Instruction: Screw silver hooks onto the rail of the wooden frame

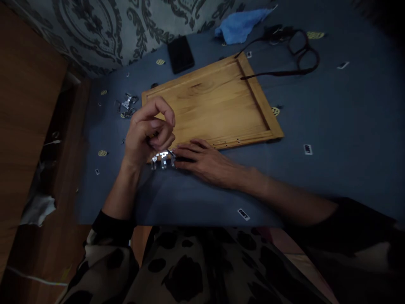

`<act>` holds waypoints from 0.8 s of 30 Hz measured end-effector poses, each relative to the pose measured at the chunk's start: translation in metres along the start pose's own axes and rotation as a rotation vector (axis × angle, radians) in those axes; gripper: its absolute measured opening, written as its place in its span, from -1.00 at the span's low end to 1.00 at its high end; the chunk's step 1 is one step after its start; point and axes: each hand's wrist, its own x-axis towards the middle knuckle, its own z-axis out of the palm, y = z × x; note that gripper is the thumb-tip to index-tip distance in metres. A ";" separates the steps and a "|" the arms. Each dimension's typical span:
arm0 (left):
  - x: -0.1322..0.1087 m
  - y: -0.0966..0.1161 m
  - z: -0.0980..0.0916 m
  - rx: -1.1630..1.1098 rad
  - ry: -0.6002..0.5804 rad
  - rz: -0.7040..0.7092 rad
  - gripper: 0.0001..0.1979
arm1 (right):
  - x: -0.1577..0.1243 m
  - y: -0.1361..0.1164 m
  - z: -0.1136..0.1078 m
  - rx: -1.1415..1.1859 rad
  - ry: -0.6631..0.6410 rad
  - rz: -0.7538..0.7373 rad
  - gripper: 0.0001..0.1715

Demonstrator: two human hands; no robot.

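Note:
A wooden framed panel (215,105) with a raised rim lies on the blue-covered table. Small dark holes run along its near edge. At its near left corner is a shiny metal hinge-like fitting (163,159). My left hand (150,133) hovers over that corner, fingers curled and pinched; whatever they hold, if anything, is hidden. My right hand (209,164) rests with fingers stretched out across the panel's near edge, its fingertips beside the fitting. Several more metal fittings (128,101) lie loose left of the panel.
Behind the panel are a black phone-like object (180,55) and a blue cloth (242,26). Dark-framed glasses (307,57) stand at the back right, one temple over the panel's corner. A patterned wall (95,33) borders the far side; wooden furniture (28,84) stands at left.

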 end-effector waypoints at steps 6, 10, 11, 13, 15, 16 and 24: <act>0.000 -0.001 -0.003 0.064 0.095 0.024 -0.78 | 0.001 0.000 -0.001 -0.025 -0.006 -0.011 -0.57; -0.009 0.006 0.008 0.083 0.199 0.126 -0.72 | 0.001 0.001 0.000 -0.021 0.013 -0.021 -0.59; -0.011 0.009 0.011 0.091 0.250 0.129 -0.70 | 0.001 0.001 0.000 -0.016 0.014 -0.025 -0.58; -0.015 0.014 0.017 0.088 0.384 0.114 -0.66 | 0.001 0.001 0.001 -0.009 0.012 -0.027 -0.58; -0.018 0.017 0.021 0.056 0.521 0.082 -0.63 | 0.000 0.001 0.001 -0.006 0.018 -0.023 -0.58; -0.019 0.017 0.022 0.036 0.578 0.066 -0.62 | 0.000 0.001 0.001 -0.006 0.017 -0.021 -0.58; -0.023 0.008 0.026 0.032 0.585 0.135 -0.66 | 0.002 -0.002 -0.004 0.005 -0.009 -0.005 -0.59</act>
